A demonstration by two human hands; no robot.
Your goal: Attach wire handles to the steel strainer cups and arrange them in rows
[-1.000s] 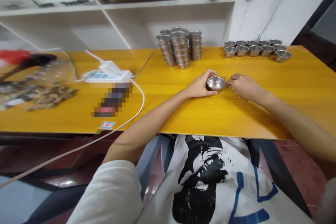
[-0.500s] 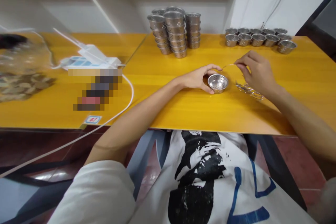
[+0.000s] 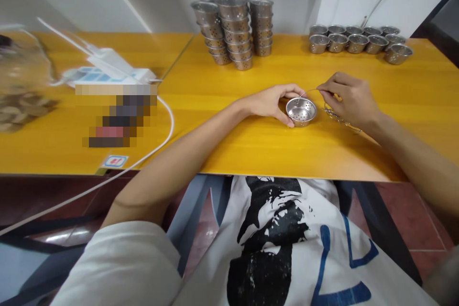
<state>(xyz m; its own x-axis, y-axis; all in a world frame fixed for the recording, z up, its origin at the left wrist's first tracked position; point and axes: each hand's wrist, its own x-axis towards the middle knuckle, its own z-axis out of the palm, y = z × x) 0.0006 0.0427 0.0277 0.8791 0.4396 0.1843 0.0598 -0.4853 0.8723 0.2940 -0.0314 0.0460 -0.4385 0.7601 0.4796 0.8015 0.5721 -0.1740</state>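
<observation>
A small perforated metal cup (image 3: 301, 114) stands upright on the yellow table, its mouth facing up. Around its left side curve the fingers and thumb of my left hand (image 3: 274, 103), gripping it. My right hand (image 3: 349, 98) pinches one end of a thin curved wire (image 3: 307, 92), whose other end reaches the cup's rim at the back left. Whether that end passes through a hole I cannot tell. Beneath my right hand lies a small heap of similar bent wires (image 3: 335, 115), partly covered by it.
Tall stacks of perforated cups (image 3: 234, 28) rise at the back. Single cups (image 3: 356, 43) stand in rows at the back right. To the left are a power strip (image 3: 107, 76), a white cable (image 3: 172, 124) hanging over the edge, and flat tan pieces (image 3: 23, 107) in clear plastic.
My right hand has brought the wire's free end down from above to the cup's rim. My left hand stays around the cup. The camera view has shifted slightly.
</observation>
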